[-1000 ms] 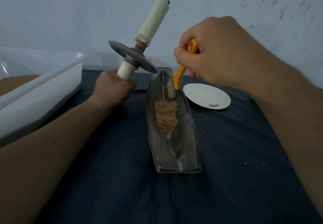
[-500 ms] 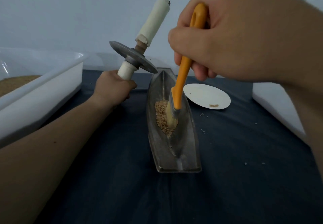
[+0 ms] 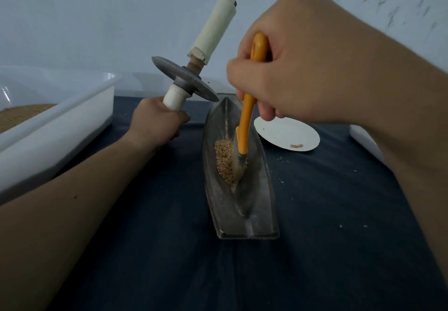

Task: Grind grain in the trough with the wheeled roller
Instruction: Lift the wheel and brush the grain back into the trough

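In the head view, the right hand (image 3: 298, 68) has its fingers curled round the orange handle of a brush (image 3: 245, 126). Its bristles are pressed into the near edge of the grain (image 3: 223, 159), low in the groove of the trough (image 3: 260, 196). A second ago the bristles stood at the far end of the trough, clear of the pile. Half a second ago they were on top of it. Now they have been drawn through toward the person, and the pile looks narrower and banked against the left wall.

The left hand (image 3: 157, 124) has not moved. It grips the lower white handle of the wheeled roller (image 3: 185, 81) and holds it tilted in the air, with the metal disc just beside the trough's far tip and off the grain. The trough lies lengthwise on the dark cloth of the bench (image 3: 145, 250), with a paper plate (image 3: 286, 136) holding a few grains just to its right. A white tub (image 3: 60, 126) with more grain stands well off to the left.

This looks like a pause in the grinding: the person is gathering the grain back into the groove so the wheel can bite on it. The kernels appear mostly whole, so much rolling probably remains.
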The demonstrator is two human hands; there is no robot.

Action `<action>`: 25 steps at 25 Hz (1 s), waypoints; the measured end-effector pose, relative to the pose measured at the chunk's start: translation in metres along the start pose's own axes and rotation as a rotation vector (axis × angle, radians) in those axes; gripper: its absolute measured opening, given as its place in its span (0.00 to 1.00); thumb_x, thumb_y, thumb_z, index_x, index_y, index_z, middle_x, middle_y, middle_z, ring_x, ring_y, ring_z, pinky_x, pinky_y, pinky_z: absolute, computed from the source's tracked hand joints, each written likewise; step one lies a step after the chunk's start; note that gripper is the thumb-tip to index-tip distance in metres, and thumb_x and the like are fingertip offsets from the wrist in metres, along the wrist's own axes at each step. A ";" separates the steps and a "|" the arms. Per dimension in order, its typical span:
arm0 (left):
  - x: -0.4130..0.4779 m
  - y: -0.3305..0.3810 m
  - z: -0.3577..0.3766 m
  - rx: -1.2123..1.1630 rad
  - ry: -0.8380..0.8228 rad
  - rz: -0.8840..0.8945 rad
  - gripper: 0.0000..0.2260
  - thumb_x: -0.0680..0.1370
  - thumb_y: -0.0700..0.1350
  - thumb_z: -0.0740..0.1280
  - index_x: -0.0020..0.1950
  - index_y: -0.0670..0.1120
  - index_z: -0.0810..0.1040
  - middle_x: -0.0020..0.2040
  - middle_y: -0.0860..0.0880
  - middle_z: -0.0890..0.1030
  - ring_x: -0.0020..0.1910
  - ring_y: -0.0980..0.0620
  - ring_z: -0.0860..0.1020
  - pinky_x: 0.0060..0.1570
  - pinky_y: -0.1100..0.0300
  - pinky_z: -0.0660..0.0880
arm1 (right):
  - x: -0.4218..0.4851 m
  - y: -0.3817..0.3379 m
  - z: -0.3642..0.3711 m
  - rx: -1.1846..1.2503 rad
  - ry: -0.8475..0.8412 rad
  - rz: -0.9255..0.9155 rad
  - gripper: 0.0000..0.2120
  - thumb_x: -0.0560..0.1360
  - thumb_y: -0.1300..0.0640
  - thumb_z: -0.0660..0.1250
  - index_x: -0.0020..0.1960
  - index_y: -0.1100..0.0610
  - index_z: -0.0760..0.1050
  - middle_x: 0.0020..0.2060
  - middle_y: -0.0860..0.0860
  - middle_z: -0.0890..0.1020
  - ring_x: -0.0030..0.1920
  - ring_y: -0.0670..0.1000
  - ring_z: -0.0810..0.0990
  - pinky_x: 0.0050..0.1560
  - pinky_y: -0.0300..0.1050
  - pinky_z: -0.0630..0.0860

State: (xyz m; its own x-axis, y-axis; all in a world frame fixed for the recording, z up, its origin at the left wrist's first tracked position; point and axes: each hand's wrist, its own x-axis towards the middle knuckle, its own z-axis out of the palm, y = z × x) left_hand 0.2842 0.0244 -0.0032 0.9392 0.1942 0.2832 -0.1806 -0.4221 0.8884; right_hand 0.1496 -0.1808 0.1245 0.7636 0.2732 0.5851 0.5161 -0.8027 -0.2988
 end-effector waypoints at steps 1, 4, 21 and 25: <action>0.000 0.000 0.000 -0.008 0.002 0.002 0.10 0.68 0.48 0.74 0.44 0.45 0.78 0.30 0.45 0.80 0.25 0.53 0.78 0.27 0.60 0.72 | 0.002 -0.001 0.000 0.018 0.037 0.008 0.18 0.69 0.44 0.61 0.35 0.57 0.80 0.22 0.48 0.80 0.19 0.45 0.78 0.19 0.46 0.77; 0.000 0.000 0.000 -0.007 0.001 -0.004 0.10 0.69 0.48 0.74 0.44 0.46 0.78 0.31 0.46 0.81 0.24 0.54 0.78 0.24 0.61 0.72 | 0.005 0.002 0.004 0.049 0.132 -0.033 0.18 0.68 0.44 0.61 0.34 0.58 0.79 0.22 0.49 0.80 0.19 0.46 0.78 0.21 0.49 0.78; 0.003 -0.002 0.000 -0.003 -0.013 -0.019 0.11 0.68 0.49 0.75 0.45 0.47 0.78 0.32 0.46 0.81 0.26 0.53 0.79 0.27 0.60 0.72 | -0.004 -0.015 -0.013 -0.074 -0.142 -0.037 0.16 0.79 0.50 0.64 0.40 0.58 0.80 0.26 0.49 0.81 0.24 0.41 0.80 0.30 0.37 0.78; 0.002 -0.001 0.000 -0.004 -0.011 -0.021 0.11 0.69 0.48 0.75 0.46 0.47 0.78 0.32 0.45 0.81 0.26 0.53 0.79 0.28 0.60 0.73 | -0.005 -0.016 -0.012 -0.064 -0.135 -0.036 0.15 0.79 0.50 0.64 0.39 0.58 0.80 0.26 0.50 0.81 0.24 0.42 0.80 0.31 0.39 0.78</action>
State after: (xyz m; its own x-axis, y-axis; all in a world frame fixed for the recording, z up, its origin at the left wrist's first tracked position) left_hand 0.2861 0.0246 -0.0036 0.9460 0.1927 0.2606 -0.1622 -0.4146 0.8954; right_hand 0.1332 -0.1753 0.1352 0.7924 0.3677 0.4868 0.5218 -0.8219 -0.2286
